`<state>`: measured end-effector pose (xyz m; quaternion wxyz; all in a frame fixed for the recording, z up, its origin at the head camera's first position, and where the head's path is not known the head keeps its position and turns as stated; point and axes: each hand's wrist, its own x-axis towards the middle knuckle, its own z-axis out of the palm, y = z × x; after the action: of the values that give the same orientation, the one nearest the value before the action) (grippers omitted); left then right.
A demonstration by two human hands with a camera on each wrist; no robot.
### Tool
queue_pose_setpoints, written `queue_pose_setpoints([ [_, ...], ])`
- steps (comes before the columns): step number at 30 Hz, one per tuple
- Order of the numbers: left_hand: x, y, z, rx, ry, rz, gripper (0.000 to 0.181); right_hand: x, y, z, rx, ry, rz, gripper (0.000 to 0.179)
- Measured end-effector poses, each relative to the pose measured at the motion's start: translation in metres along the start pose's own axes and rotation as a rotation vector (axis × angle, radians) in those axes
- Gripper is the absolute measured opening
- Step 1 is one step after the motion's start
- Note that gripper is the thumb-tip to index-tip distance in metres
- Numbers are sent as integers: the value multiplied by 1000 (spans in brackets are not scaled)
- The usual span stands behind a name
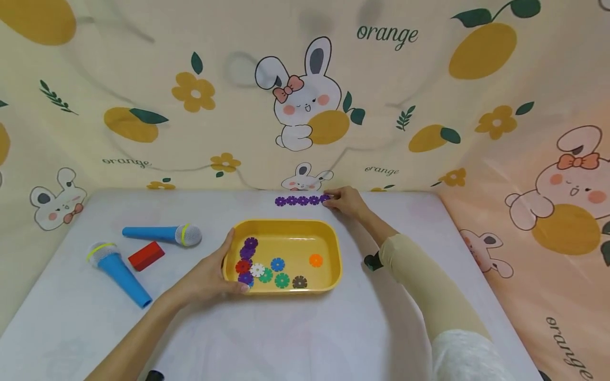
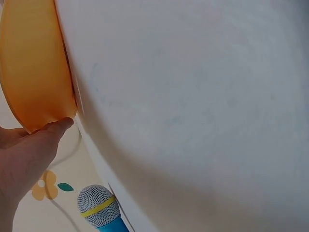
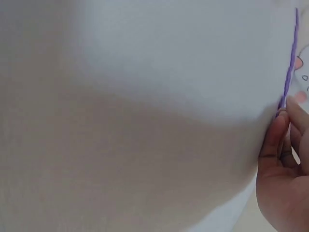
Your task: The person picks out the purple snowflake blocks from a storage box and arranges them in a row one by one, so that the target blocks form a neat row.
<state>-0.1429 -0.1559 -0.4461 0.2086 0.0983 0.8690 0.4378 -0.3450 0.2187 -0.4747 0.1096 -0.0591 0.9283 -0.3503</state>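
Observation:
My left hand [image 1: 207, 274] grips the left end of a yellow tray [image 1: 295, 241], thumb at the front corner and fingers along the far left side. Inside the tray lie several flat notched discs: purple ones, a red, a white one [image 1: 257, 270], a blue, green ones, a brown and an orange one [image 1: 316, 260]. Behind the tray, a straight row of purple notched discs [image 1: 303, 201] lies near the table's far edge. At its right end my right hand [image 1: 350, 202] pinches the last disc between thumb and fingers, as the right wrist view also shows.
Two blue toy microphones [image 1: 154, 234] [image 1: 125, 278] lie on the left of the white table [image 1: 305, 338], with a red block [image 1: 146, 256] between them. A small dark object [image 1: 373, 262] sits beside the right forearm. Printed cloth [image 1: 229, 116] hangs behind the table.

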Motion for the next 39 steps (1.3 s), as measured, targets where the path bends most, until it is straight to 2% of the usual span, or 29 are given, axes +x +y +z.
queue_pose_setpoints([
  [4,1,0,1,-1,-5,5,130,-3,-3,-2,34,1,-12,45],
  [7,0,0,0,-4,-8,-2,130,-9,-13,-3,126,11,-68,42],
  [13,-1,2,-2,-1,-15,-15,130,-26,-44,1,348,-38,-191,38],
  [17,0,2,-3,6,-13,-18,129,-40,-67,9,398,-68,-227,33],
  [23,1,0,-1,-13,-19,-19,130,-64,-98,27,407,-120,-267,29],
  [30,0,0,-2,-21,-20,-9,129,-84,-121,55,409,-199,-289,27],
  [34,-1,-1,-2,-27,-20,-3,127,-89,-129,73,387,-205,-237,30],
  [39,-1,0,-2,-27,-24,-7,127,-94,-136,93,273,-157,-157,30],
])
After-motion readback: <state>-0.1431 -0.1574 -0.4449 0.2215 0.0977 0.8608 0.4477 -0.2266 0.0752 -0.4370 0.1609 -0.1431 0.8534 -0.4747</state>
